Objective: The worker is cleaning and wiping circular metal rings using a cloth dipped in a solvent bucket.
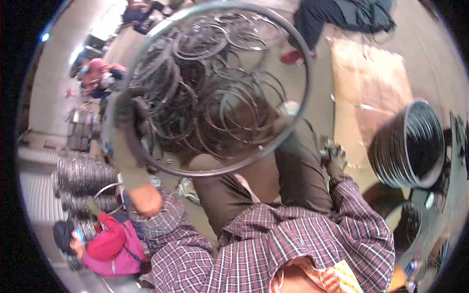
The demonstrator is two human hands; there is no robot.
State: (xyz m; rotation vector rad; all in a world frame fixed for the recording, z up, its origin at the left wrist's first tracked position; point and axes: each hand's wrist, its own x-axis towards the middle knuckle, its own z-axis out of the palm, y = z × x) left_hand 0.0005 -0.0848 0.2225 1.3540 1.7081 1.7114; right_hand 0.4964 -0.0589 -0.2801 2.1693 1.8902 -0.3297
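Note:
A large thin metal ring (309, 80) is held up in front of me, tilted, spanning the space over my knees. My left hand (131, 128), dark-gloved and blurred, grips its left side. By the outer side of my right knee is my right hand (336, 160), in a greyish glove. Its fingers are curled around something dark and small that I cannot make out. Through the ring shows a heap of loose metal rings (188, 93) on the floor ahead of my legs, some leaning on one another.
Right of me, a bundle of nested rings (410, 144) lies on its side, near a flattened cardboard sheet (371, 88). Coiled stacks (85, 178) stand at the left, where a person in pink and red (115, 244) handles a ring. Another person's dark trouser leg (312, 24) is beyond the heap.

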